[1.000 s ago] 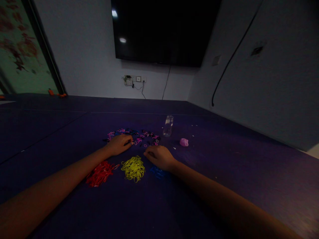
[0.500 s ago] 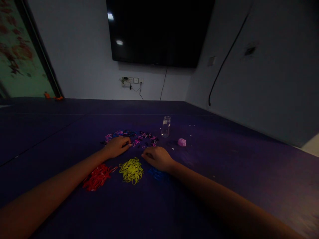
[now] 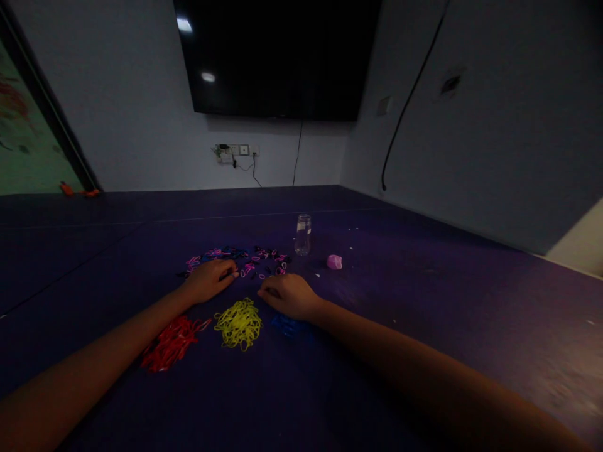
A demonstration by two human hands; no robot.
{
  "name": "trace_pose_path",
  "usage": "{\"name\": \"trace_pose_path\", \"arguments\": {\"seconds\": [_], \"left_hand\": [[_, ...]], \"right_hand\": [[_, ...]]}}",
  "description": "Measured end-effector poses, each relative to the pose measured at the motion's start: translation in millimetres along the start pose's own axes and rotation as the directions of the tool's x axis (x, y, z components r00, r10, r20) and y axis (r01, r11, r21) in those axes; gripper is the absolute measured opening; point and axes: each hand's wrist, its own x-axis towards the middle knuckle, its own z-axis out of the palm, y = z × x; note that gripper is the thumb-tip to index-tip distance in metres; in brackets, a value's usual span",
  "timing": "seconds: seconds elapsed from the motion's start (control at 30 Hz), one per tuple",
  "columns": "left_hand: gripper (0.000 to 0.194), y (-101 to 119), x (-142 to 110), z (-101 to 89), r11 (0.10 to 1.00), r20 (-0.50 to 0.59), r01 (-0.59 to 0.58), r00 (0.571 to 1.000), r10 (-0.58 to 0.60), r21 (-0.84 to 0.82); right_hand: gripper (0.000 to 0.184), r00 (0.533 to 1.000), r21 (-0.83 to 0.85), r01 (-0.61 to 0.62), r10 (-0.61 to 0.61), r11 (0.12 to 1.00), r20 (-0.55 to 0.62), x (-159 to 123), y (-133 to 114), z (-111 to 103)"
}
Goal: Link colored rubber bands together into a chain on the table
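My left hand [image 3: 210,280] rests curled on the table, at the near edge of a scattered pile of pink, black and blue rubber bands [image 3: 249,267]. Its fingertips are partly hidden, so I cannot see whether anything is in them. Loosely fisted, my right hand [image 3: 289,295] lies just right of the pile, thumb against the bent fingers. Blue rubber bands [image 3: 288,325] show partly from under that hand. Between my forearms sits a heap of yellow rubber bands [image 3: 239,324]. Red rubber bands [image 3: 170,343] lie beside my left forearm.
A clear jar [image 3: 303,237] stands upright beyond my right hand. To its right is a small pink object [image 3: 334,262], with white scraps scattered about. The dark purple table [image 3: 226,402] reaches the back wall, below a large black screen [image 3: 277,56].
The camera view has turned slightly right, so everything appears shifted left. Both hands keep their poses beside the bands, and no band visibly moves.
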Motion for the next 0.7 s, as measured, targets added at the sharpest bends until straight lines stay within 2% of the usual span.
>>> {"name": "trace_pose_path", "arguments": {"seconds": [0.23,0.7], "left_hand": [[0.031,3.1,0.2,-3.0,0.999,0.006,0.000,1.000,0.000,-0.035],[0.026,2.5,-0.2,-1.9,1.000,0.011,0.021,1.000,-0.021,0.005]], "right_hand": [[0.023,1.000,-0.026,0.022,-0.022,0.999,-0.006,0.1,-1.2,-0.6],[0.023,1.000,-0.016,-0.008,0.008,1.000,0.006,0.6,1.2,0.6]]}}
